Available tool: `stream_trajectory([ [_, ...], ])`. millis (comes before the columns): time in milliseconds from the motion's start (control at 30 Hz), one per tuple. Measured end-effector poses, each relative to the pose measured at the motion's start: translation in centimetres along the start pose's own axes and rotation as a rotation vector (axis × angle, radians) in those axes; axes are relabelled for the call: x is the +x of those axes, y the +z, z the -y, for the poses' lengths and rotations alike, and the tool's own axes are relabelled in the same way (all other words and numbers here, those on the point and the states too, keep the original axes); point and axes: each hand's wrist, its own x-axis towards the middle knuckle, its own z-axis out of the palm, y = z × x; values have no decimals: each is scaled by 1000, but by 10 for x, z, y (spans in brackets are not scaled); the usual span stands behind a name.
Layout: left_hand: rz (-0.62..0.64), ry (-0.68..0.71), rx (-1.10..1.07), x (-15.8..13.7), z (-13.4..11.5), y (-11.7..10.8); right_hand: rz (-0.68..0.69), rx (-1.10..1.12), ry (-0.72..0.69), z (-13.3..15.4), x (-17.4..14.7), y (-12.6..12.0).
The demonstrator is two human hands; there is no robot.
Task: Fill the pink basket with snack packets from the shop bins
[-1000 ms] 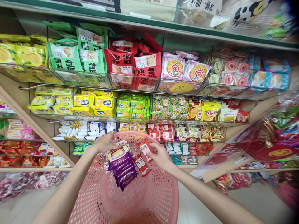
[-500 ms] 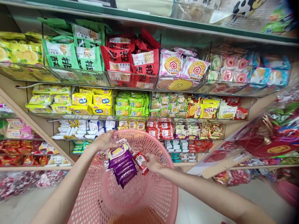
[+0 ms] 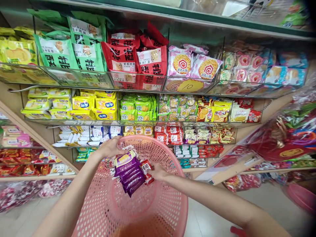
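A pink perforated plastic basket (image 3: pixel 172 200) is tilted in front of me with its mouth toward me. At its far left rim is my left hand (image 3: pixel 111 148), closed over the edge with fingers reaching inside. Purple packs of soda biscuits (image 3: pixel 129 172) lie in an overlapping stack inside, with white-and-red packets partly hidden behind them. In my right hand (image 3: pixel 157 172) is a red snack packet (image 3: pixel 146 169), pinched by its right side and held against the right edge of the purple stack. The right fingertips are partly behind the packet.
Shelves of wrapped snacks rise behind the basket, including red bags (image 3: pixel 134 61), green bags (image 3: pixel 59 54) and yellow packs (image 3: pixel 106 103). Just beyond the rim lie red packets (image 3: pixel 175 134). A plastic-wrapped red package (image 3: pixel 278 144) juts in from the right. Another pink basket (image 3: pixel 302 197) stands on the floor.
My right hand has moved slightly left, bringing the red packet up to the purple packs. The left hand stays at the rim. The view has shifted slightly.
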Motion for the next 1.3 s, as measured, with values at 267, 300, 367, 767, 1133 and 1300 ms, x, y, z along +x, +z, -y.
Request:
stream_trajectory([
  [267,-13,4,17,3,5,6,-26,-66,-22,-3,4,4],
  [300,-11,9,16,4,6,6,-37,-81,-26,-3,4,2],
  [367,-8,12,19,5,8,8,-84,-129,-27,-2,3,-1],
  [767,3,-9,5,2,12,10,-527,-480,-675,45,-8,-126],
  [1133,-40,-29,-22,-2,16,8,-503,-1280,-462,10,70,-199],
  [1300,-44,-35,-40,-7,15,4,-493,-1304,-453,14,83,-200],
])
